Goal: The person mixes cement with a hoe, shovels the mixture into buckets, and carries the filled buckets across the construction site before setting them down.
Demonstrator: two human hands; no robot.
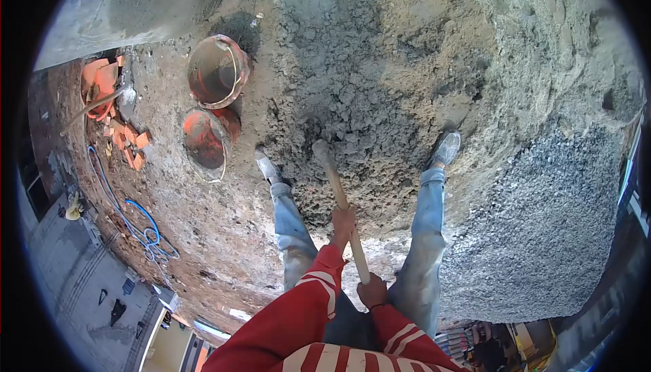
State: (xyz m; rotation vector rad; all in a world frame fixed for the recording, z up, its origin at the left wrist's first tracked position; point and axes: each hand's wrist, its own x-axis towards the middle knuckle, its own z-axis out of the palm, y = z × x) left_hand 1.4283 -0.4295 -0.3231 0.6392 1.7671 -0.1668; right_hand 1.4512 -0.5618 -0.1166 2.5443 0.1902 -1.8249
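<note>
My left hand [344,221] is wrapped round the wooden handle of a hoe [337,185], about midway along it. Lower down, near the handle's butt end, my right hand [372,292] grips the same shaft. The hoe's far end meets a heap of wet grey concrete mix [346,111], and its blade is hidden there. My shoes stand on either side of the heap's near edge, with the handle slanting between my legs.
Two mortar-smeared buckets, one upper [218,72] and one lower [207,143], stand left of the mix. Farther left are an orange tub [100,87], broken bricks [129,141] and a blue hose [146,226]. A gravel pile [542,236] spreads to the right.
</note>
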